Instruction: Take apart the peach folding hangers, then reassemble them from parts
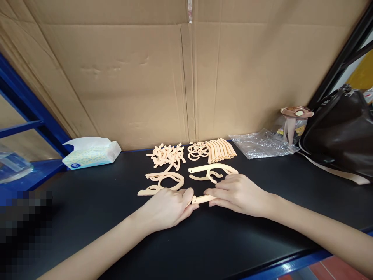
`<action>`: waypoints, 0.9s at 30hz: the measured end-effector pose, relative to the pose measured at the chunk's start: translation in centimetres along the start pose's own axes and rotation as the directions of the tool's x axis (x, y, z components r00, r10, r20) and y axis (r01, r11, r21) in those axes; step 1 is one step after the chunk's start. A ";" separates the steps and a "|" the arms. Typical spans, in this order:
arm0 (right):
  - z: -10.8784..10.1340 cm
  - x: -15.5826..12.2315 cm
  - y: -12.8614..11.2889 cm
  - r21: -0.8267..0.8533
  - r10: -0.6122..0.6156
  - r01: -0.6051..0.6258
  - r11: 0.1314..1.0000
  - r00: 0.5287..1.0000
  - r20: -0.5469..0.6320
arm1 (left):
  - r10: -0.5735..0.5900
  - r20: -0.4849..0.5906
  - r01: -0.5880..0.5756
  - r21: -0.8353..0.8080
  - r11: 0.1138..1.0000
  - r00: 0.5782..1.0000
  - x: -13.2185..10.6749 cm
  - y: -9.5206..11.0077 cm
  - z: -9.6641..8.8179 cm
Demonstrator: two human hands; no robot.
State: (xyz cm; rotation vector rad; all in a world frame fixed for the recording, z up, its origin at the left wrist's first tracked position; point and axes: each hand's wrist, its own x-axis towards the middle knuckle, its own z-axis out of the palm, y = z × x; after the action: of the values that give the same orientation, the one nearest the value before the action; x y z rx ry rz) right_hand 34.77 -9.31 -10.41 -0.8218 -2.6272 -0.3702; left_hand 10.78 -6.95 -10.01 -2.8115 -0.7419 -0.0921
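Lying at the far left of the black surface [96, 190], a tissue pack [91, 152] shows a white sheet poking from its top, while a flat clear plastic bag [259, 144], a lidded bottle [294, 124] and a dark handbag [340, 132] sit far right, contents unseen. Near the middle, the left hand [169, 208] and right hand [239, 194] lie palm down, fingers pinched on opposite ends of a short peach plastic strip [202, 199]. Beyond lie heaps of peach plastic parts [192, 155] before a cardboard wall [145, 77].

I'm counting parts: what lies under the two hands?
One peach plastic strip shows between the left hand and right hand, gripped by both. Its ends, and whatever else lies under the palms on the black table, are covered.
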 end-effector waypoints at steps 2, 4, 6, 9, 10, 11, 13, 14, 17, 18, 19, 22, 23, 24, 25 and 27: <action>0.0 0.0 -0.1 0.017 0.009 -0.009 1.000 1.000 0.007 | 0.002 0.002 -0.003 0.038 0.999 1.000 0.0 0.0 0.0; -0.1 0.1 -0.2 0.038 0.023 -0.023 0.999 1.000 0.012 | 0.006 -0.004 -0.005 0.061 0.998 1.000 0.0 -0.1 0.1; -0.2 0.1 -0.2 0.061 0.038 -0.039 0.997 0.999 0.024 | 0.010 -0.018 -0.008 0.072 0.997 1.000 -0.1 -0.1 0.1; -0.4 0.2 -0.2 0.097 0.057 -0.062 0.993 0.997 0.049 | 0.015 -0.034 -0.012 0.090 0.996 0.999 -0.1 -0.1 0.3; -0.4 0.2 -0.1 0.108 0.061 -0.067 0.992 0.997 0.053 | 0.015 -0.034 -0.012 0.100 0.995 0.999 -0.1 0.0 0.3; -0.4 0.2 -0.1 0.119 0.065 -0.071 0.990 0.996 0.057 | 0.015 -0.030 -0.012 0.111 0.994 0.999 -0.1 0.0 0.3; -0.4 0.2 0.0 0.136 0.072 -0.081 0.987 0.995 0.070 | 0.019 -0.022 -0.016 0.132 0.991 1.000 -0.1 0.0 0.3; -0.4 0.2 0.0 0.143 0.076 -0.087 0.986 0.994 0.078 | 0.021 -0.020 -0.018 0.142 0.990 1.000 -0.1 0.1 0.2; -0.3 0.1 0.0 0.168 0.087 -0.105 0.980 0.990 0.110 | 0.028 -0.012 -0.026 0.162 0.986 1.000 -0.1 0.1 0.2; -0.3 0.0 0.0 0.179 0.089 -0.109 0.978 0.989 0.119 | 0.031 -0.007 -0.029 0.167 0.986 1.000 -0.1 0.1 0.2; -0.3 0.0 0.0 0.191 0.090 -0.114 0.975 0.988 0.126 | 0.032 -0.002 -0.032 0.171 0.985 0.999 -0.2 0.1 0.2; -0.3 0.0 0.0 0.234 0.089 -0.117 0.965 0.988 0.125 | 0.037 0.005 -0.037 0.186 0.982 0.999 -0.2 0.2 0.2; -0.3 0.1 0.0 0.247 0.089 -0.116 0.962 0.989 0.120 | 0.040 -0.001 -0.039 0.197 0.980 0.999 -0.2 0.2 0.2; -0.3 0.1 0.0 0.261 0.087 -0.115 0.959 0.989 0.117 | 0.047 -0.011 -0.043 0.210 0.977 0.999 -0.2 0.2 0.2; -0.3 0.1 0.0 0.272 0.087 -0.116 0.955 0.990 0.115 | 0.057 -0.024 -0.050 0.225 0.973 0.998 -0.2 0.2 0.2; -0.4 0.1 0.0 0.290 0.088 -0.120 0.949 0.989 0.120 | 0.082 -0.054 -0.066 0.253 0.965 0.995 -0.2 0.1 0.3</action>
State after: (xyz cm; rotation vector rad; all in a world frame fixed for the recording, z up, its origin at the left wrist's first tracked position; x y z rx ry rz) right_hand 34.78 -9.35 -10.04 -0.8917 -2.6313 0.0996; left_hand 10.66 -7.11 -10.32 -2.5784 -0.5878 -0.0696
